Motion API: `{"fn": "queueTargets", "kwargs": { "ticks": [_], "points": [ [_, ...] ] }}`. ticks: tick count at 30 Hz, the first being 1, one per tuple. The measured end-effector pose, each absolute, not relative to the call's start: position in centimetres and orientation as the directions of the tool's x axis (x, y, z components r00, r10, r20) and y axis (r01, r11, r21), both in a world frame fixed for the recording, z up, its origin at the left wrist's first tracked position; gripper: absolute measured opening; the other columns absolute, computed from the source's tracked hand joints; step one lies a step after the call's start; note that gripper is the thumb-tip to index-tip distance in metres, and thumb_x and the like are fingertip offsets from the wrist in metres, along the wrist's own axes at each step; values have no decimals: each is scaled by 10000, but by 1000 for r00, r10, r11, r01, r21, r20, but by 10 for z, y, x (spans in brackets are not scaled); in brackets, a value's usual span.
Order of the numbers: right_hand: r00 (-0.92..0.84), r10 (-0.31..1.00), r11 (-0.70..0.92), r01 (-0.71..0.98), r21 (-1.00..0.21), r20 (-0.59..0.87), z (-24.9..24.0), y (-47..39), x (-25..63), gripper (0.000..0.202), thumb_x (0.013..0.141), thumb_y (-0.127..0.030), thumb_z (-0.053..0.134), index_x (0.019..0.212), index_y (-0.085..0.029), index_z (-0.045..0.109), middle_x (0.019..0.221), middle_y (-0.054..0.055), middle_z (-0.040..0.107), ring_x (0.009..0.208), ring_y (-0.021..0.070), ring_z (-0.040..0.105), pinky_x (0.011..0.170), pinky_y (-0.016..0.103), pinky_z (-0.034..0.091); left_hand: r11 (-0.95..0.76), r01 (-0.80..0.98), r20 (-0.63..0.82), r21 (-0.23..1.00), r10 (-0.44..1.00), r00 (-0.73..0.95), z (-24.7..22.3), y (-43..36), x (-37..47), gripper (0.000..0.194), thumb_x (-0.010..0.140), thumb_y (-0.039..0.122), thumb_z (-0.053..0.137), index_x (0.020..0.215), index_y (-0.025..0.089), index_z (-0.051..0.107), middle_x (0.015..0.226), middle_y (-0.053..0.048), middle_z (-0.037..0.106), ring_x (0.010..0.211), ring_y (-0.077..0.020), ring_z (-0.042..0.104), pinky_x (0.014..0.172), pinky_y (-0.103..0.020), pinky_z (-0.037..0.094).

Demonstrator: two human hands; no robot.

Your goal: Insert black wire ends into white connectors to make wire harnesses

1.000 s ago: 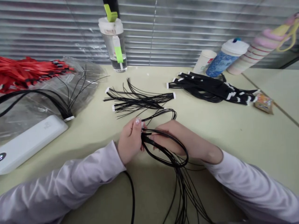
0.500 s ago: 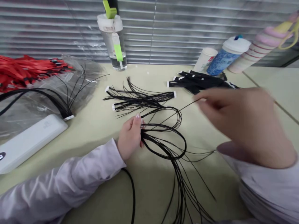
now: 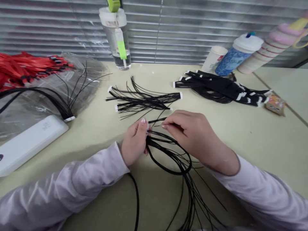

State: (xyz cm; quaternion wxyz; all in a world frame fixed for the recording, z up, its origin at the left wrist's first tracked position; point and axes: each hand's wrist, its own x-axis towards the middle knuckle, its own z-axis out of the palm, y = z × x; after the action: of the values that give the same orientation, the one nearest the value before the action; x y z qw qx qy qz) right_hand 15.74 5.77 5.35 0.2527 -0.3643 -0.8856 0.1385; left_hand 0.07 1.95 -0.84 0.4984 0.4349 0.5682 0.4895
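My left hand (image 3: 135, 139) is closed around a white connector (image 3: 148, 126), its thumb on top. Black wires (image 3: 168, 148) run out of the connector, some looping back, others trailing toward the table's near edge. Close to the connector's right side, my right hand (image 3: 192, 134) pinches a thin black wire (image 3: 157, 125) between thumb and forefinger. Whether the wire's tip touches the connector I cannot tell. Just beyond both hands lies a loose bunch of black wires (image 3: 144, 102) with white connectors on some ends.
Finished-looking black cable bundles (image 3: 216, 86) lie at the back right beside a small packet (image 3: 275, 104). Cups and bottles (image 3: 228, 61) line the blinds. At left are a white power bank (image 3: 36, 144), a plastic bag (image 3: 89, 83) and red cables (image 3: 29, 70).
My right hand has moved left and inward, from pulling a wire out to the right to beside the connector. My left hand keeps its hold in nearly the same place.
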Motion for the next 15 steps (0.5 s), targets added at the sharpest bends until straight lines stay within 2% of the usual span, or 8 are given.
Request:
{"fn": "queueTargets", "kwargs": {
  "ticks": [4, 15],
  "points": [
    [-617, 691, 723, 589, -361, 377, 51, 58, 154, 164, 827, -138, 473, 725, -149, 600, 723, 17, 631, 679, 102, 547, 636, 219, 411, 146, 43, -141, 988, 984, -111, -5, 18, 1, 432, 853, 546, 339, 647, 185, 455, 366, 70, 412, 237, -61, 367, 235, -177, 276],
    [-636, 670, 743, 580, -336, 383, 50, 56, 152, 178, 831, -134, 471, 725, -116, 613, 706, 37, 612, 664, 105, 535, 613, 218, 388, 134, 84, -125, 987, 987, -106, -2, 19, 0, 419, 855, 525, 359, 628, 184, 448, 373, 69, 401, 268, -61, 383, 265, -174, 281]
  ]
}}
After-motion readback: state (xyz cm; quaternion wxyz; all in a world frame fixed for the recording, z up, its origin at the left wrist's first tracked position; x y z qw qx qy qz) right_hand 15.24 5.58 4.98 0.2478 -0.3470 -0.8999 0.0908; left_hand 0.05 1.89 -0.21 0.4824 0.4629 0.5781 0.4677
